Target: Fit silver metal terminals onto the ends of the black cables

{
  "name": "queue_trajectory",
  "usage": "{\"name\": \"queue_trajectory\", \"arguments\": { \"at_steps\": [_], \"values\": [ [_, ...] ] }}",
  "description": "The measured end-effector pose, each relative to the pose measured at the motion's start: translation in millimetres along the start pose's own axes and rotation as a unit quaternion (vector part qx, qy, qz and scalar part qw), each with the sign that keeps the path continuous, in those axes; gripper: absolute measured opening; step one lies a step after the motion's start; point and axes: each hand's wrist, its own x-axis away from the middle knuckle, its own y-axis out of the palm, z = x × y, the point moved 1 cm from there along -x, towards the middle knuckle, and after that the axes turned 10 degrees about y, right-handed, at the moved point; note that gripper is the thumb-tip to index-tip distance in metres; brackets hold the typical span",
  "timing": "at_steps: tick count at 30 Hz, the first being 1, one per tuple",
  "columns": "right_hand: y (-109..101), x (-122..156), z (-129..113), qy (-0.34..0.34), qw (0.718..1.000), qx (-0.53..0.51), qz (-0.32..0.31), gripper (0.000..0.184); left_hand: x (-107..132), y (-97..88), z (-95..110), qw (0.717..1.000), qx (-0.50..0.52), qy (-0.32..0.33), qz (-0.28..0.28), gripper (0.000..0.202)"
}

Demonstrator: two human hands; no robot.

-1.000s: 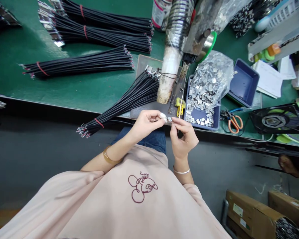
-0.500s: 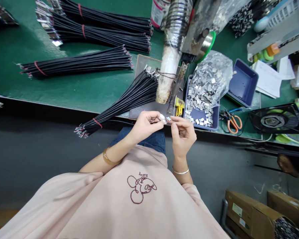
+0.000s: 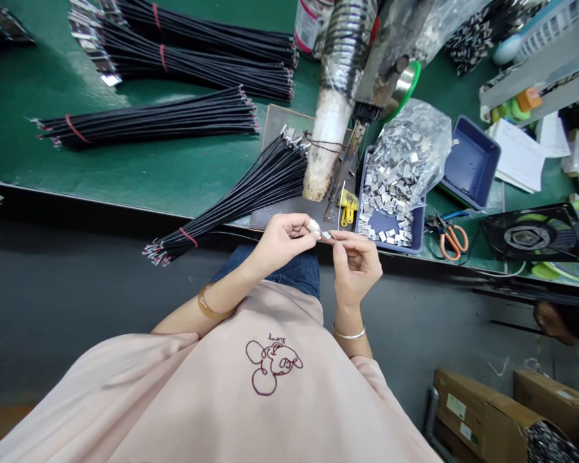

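Observation:
In front of the table edge, my left hand (image 3: 287, 241) pinches a thin black cable (image 3: 236, 233), which runs behind it toward the bundle; white wrapping (image 3: 313, 227) covers a fingertip. My right hand (image 3: 356, 260) is closed, thumb against forefinger, on a small silvery metal connector shell (image 3: 327, 236). The two hands' fingertips nearly meet there, and they hide the cable's end. Just beyond, a fanned bundle of black cables (image 3: 255, 183) lies on a board, tied with a red band. A blue tray (image 3: 416, 241) of loose metal shells stands right of my right hand.
A duct nozzle (image 3: 321, 161) and a soldering iron-like tool (image 3: 342, 173) hang over the board, beside a solder spool (image 3: 408, 90). More tied cable bundles (image 3: 164, 119) lie left. Orange-handled pliers (image 3: 453, 241), another blue tray (image 3: 473, 161) and a black fan (image 3: 535, 235) stand right.
The metal shell between my fingertips has shifted slightly down and right, along with my right hand. My left hand stays nearly in place, and both grips remain closed.

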Motion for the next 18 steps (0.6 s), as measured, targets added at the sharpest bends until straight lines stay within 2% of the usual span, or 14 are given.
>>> {"name": "queue_trajectory", "arguments": {
  "at_steps": [3, 5, 8, 13, 18],
  "values": [
    [0, -3, 5, 0.013, 0.999, -0.013, 0.027, 0.003, 0, 0.6, -2, 1.000, 0.000, 0.001, 0.005, 0.008],
    [0, -5, 7, -0.001, 1.000, 0.003, 0.031, 0.003, 0, 0.7, -2, 1.000, -0.008, 0.006, 0.013, 0.009],
    [1, -6, 8, -0.065, 0.996, 0.065, 0.014, 0.002, -1, 0.0, -4, 0.999, -0.018, 0.018, 0.026, 0.013],
    [1, -7, 9, -0.181, 0.970, 0.159, 0.018, 0.010, -4, -1.4, -6, 0.999, -0.034, 0.026, 0.025, 0.019],
    [-1, -9, 12, -0.253, 0.950, 0.185, 0.003, 0.021, -6, 0.4, -4, 0.998, -0.040, 0.025, 0.042, 0.014]
  ]
}}
